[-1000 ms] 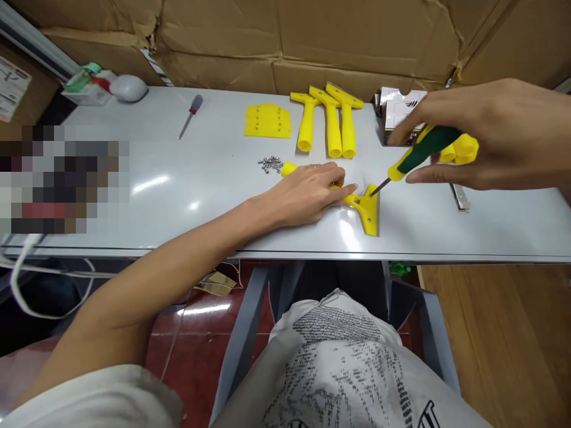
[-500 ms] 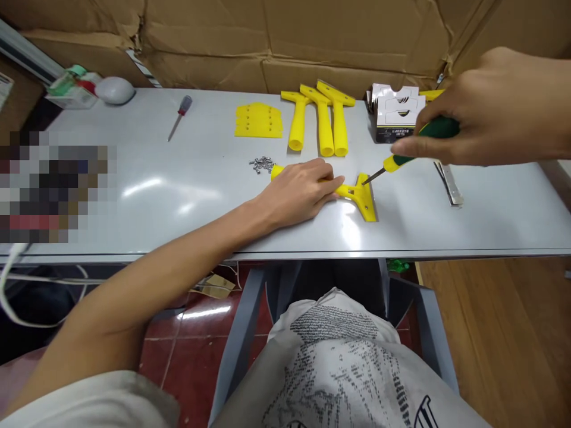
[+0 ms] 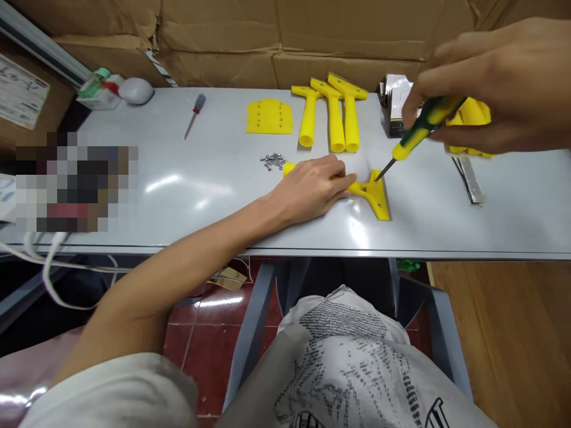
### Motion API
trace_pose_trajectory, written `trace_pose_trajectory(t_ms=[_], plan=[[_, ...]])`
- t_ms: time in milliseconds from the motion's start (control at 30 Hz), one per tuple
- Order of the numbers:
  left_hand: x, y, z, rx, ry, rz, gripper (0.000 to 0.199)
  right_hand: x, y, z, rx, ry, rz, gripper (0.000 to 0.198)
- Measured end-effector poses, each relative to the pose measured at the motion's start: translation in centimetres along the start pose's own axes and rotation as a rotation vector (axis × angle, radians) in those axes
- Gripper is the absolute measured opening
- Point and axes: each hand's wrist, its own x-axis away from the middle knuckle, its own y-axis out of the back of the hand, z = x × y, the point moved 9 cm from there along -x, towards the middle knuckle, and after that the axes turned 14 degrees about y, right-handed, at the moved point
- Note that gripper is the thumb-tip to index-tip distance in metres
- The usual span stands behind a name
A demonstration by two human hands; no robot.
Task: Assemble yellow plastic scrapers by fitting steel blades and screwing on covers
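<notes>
- The left hand presses flat on one yellow scraper near the front edge of the surface.
- The right hand is closed around one green-and-yellow screwdriver, its tip on the scraper's head.
- Three more scrapers lie at the back edge.
- One red screwdriver lies toward the back left corner.
- One small heap of screws lies beside the left hand.
</notes>
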Motion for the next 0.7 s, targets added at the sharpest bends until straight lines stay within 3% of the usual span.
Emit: trace_pose_trajectory(t_ms=[133,233,300,367,467,533,600,700], plan=[[0.0,0.0,0.0,0.003,0.001,0.004,0.023,-1.5,-0.6,1.5,0.035,0.061,0.027,0.066],[0.0,0.0,-0.1,0.0,-0.002,0.003,0.022,-3.7,-3.4,4.4,0.297,0.223,0.384,0.066],[0.0,0.0,-0.2,-0.01,-0.009,0.0,0.023,-4.1,-5.2,5.3,0.597,0.303,0.67,0.052],[0.0,0.0,-0.3,-0.029,-0.014,-0.004,0.024,-4.1,-5.8,5.5,0.875,0.342,0.835,0.039],[0.0,0.1,-0.3,-0.055,-0.017,-0.01,0.023,-3.4,-6.1,6.2,0.988,0.414,0.884,0.016],[0.0,0.1,-0.3,-0.062,-0.025,-0.016,0.022,-2.9,-6.1,6.6,0.947,0.444,0.867,0.028],[0.0,0.1,-0.4,-0.072,-0.038,-0.028,0.022,-2.9,-5.8,6.3,0.954,0.384,0.843,0.048],[0.0,0.2,-0.5,-0.089,-0.045,-0.044,0.022,-3.1,-5.1,5.6,1.003,0.251,0.835,0.036]])
